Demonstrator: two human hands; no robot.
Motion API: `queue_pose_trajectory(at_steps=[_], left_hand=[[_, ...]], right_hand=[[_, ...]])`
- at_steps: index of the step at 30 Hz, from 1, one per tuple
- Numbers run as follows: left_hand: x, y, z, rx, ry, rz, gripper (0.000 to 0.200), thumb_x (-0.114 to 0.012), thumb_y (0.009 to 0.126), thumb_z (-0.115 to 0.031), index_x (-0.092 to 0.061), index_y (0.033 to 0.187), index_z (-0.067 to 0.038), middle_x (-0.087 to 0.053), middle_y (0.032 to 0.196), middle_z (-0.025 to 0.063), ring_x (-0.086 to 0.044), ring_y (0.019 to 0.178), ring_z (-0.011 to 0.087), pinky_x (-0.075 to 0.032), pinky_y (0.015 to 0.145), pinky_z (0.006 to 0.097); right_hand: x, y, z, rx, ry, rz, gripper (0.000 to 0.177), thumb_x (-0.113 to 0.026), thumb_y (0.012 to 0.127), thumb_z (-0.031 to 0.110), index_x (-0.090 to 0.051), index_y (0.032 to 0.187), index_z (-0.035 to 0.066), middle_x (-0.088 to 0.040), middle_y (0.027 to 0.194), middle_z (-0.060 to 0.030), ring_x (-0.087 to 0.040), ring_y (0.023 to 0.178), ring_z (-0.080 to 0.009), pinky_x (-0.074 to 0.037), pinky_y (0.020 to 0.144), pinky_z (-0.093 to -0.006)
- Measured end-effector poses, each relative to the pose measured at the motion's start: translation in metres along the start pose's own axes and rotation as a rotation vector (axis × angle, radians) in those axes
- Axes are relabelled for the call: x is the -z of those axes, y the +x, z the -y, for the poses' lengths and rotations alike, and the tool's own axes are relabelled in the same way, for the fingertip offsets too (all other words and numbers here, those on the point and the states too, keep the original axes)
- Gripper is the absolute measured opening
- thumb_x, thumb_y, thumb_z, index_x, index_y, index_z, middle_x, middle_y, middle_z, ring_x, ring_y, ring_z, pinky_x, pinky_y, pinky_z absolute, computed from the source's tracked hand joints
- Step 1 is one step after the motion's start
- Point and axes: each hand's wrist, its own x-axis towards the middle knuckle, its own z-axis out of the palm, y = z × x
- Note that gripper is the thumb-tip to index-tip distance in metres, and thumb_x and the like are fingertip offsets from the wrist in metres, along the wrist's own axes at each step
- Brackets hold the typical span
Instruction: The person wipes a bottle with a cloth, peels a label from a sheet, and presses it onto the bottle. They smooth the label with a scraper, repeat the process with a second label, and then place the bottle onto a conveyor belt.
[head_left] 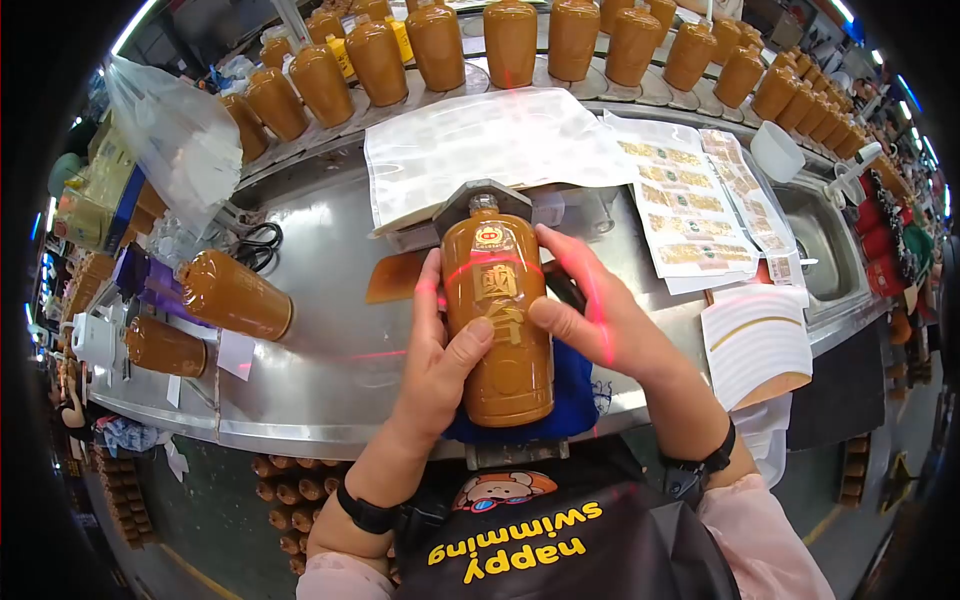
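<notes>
A brown glazed bottle (508, 385) with gold characters and a round emblem lies with its neck pointing away, on a blue cloth (575, 385) and against a dark angled holder (462, 207). My left hand (438, 350) presses on its left side, thumb on the front. On the right side my right hand (590, 305) rests, its thumb on the bottle's front by the characters. Both hands are wrapped partly round the bottle. A red laser line crosses the bottle and my hands.
Brown bottles (511, 45) line a conveyor behind. Two more bottles (236, 294) lean at the left of the metal table (330, 375). White sheets (490, 145), gold label sheets (690, 210), a curved strip sheet (757, 340) and a sink (825, 250) stretch rightward.
</notes>
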Motion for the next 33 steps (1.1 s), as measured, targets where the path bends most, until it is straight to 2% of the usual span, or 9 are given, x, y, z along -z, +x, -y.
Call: queue_pose_trajectory(at_steps=[2,5,8,13,23,27,33], left_hand=[[0.0,0.0,-0.001,0.001,0.002,0.007,0.083,-0.06,0.095,-0.021,-0.004,0.153,0.001,-0.04,0.143,0.0189,-0.046,0.129,0.0243,-0.04,0.106,0.037],[-0.002,-0.001,-0.004,0.016,0.0,0.002,0.084,-0.06,0.095,-0.021,-0.003,0.153,0.002,-0.039,0.144,0.0192,-0.046,0.13,0.0242,-0.04,0.106,0.0371],[-0.002,-0.002,-0.005,0.02,0.009,-0.008,0.085,-0.06,0.095,-0.02,-0.002,0.153,0.002,-0.037,0.145,0.0196,-0.044,0.131,0.0241,-0.038,0.108,0.0369],[0.002,-0.002,-0.001,0.002,0.046,-0.003,0.085,-0.06,0.095,-0.021,-0.002,0.153,0.001,-0.034,0.147,0.0198,-0.041,0.133,0.0242,-0.035,0.11,0.0368],[0.005,0.013,-0.002,0.03,-0.036,-0.129,0.079,-0.062,0.096,-0.028,-0.013,0.15,0.003,-0.039,0.142,0.0188,-0.046,0.126,0.0213,-0.04,0.105,0.034],[0.002,0.024,-0.011,0.054,0.079,-0.107,0.076,-0.064,0.095,-0.026,-0.019,0.147,0.005,-0.044,0.136,0.0184,-0.05,0.121,0.0197,-0.043,0.102,0.0314],[0.005,0.036,-0.011,0.061,0.04,-0.131,0.062,-0.065,0.093,-0.024,-0.034,0.138,0.006,-0.051,0.126,0.0152,-0.053,0.114,0.0161,-0.044,0.097,0.0288]], right_hand=[[-0.006,-0.003,-0.005,0.038,0.002,-0.012,0.084,-0.068,0.09,0.037,-0.027,0.146,-0.009,-0.038,0.144,-0.0256,-0.042,0.133,-0.0342,-0.035,0.11,-0.0398],[0.001,-0.002,0.0,-0.032,-0.006,0.059,0.089,-0.069,0.09,0.042,-0.023,0.151,-0.004,-0.031,0.151,-0.021,-0.037,0.137,-0.0284,-0.033,0.111,-0.039],[0.001,0.0,0.001,-0.017,-0.012,0.049,0.089,-0.072,0.087,0.036,-0.025,0.147,-0.01,-0.036,0.145,-0.0255,-0.039,0.135,-0.0346,-0.033,0.111,-0.0399],[-0.005,-0.001,0.002,0.04,-0.049,0.024,0.093,-0.074,0.086,0.037,-0.023,0.146,-0.012,-0.035,0.144,-0.0264,-0.037,0.136,-0.0341,-0.031,0.112,-0.0392],[-0.01,-0.001,0.007,-0.015,-0.04,0.002,0.096,-0.075,0.084,0.039,-0.023,0.145,-0.014,-0.035,0.143,-0.0277,-0.036,0.137,-0.0357,-0.03,0.113,-0.0402],[-0.011,-0.001,0.006,-0.021,-0.026,-0.007,0.096,-0.075,0.084,0.039,-0.023,0.145,-0.014,-0.036,0.143,-0.028,-0.036,0.137,-0.0361,-0.03,0.113,-0.0402],[-0.008,-0.002,0.006,-0.05,-0.023,0.021,0.097,-0.076,0.084,0.039,-0.022,0.148,-0.01,-0.031,0.149,-0.0253,-0.031,0.141,-0.0316,-0.026,0.116,-0.0402]])
